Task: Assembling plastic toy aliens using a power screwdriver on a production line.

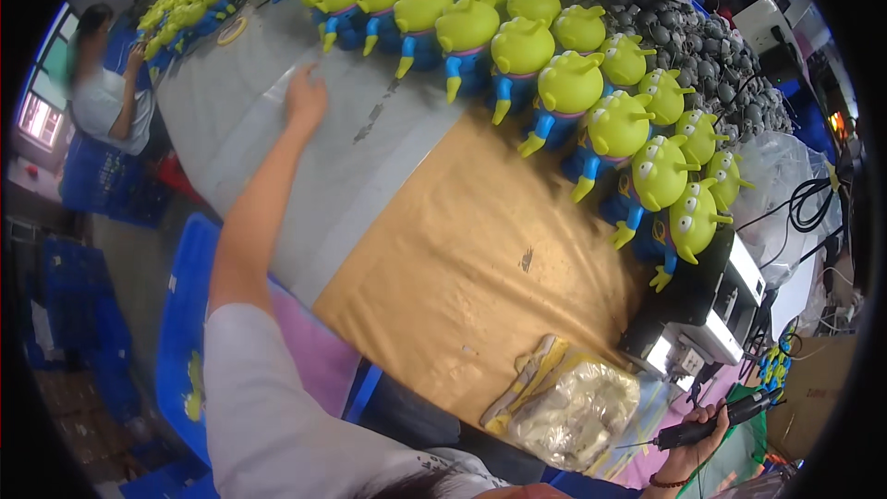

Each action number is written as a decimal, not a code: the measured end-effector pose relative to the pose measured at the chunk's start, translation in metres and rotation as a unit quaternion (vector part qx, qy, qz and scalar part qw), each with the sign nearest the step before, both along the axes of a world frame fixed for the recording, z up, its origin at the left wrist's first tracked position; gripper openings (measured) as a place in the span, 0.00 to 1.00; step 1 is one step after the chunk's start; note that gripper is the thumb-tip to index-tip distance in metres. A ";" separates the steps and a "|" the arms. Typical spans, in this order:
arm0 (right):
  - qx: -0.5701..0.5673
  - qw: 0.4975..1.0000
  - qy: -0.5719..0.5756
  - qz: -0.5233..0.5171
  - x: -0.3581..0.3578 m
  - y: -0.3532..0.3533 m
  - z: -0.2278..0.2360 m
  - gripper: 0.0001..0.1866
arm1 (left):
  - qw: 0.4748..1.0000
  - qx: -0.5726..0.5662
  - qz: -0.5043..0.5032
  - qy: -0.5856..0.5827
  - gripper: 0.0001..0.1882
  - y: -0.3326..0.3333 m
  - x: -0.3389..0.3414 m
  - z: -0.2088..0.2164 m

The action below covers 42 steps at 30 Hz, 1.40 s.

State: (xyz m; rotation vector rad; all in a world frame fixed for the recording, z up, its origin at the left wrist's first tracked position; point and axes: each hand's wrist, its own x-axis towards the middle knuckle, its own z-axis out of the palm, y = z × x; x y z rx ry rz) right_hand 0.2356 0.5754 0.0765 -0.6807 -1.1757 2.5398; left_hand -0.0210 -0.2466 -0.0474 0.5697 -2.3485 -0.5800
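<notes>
My left hand (306, 100) reaches far over the grey part of the work table (356, 171). Its fingers are loosely bent and apart, with nothing seen in them. Just beyond it begins a double row of toy figures (468, 26), with green heads, small antennae, blue bodies and green hands. They stand upright in a curve along the table's far and right sides. At the lower right, my right hand (699, 436) is wrapped round a black electric screwdriver (721, 422), its thin bit pointing left. A beaded bracelet circles that wrist.
A clear plastic bag (577, 411) lies on yellow cloth at the near edge. Behind the figures are many small grey parts (665, 32). A black and silver device (707, 314) with cables stands right. A blue bin (185, 314) is at left; a co-worker (111, 92) stands beyond.
</notes>
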 end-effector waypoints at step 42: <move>0.288 0.874 0.387 0.061 0.004 -0.080 0.087 0.23 | 0.201 0.864 -0.456 -0.078 0.49 0.352 0.365 0.095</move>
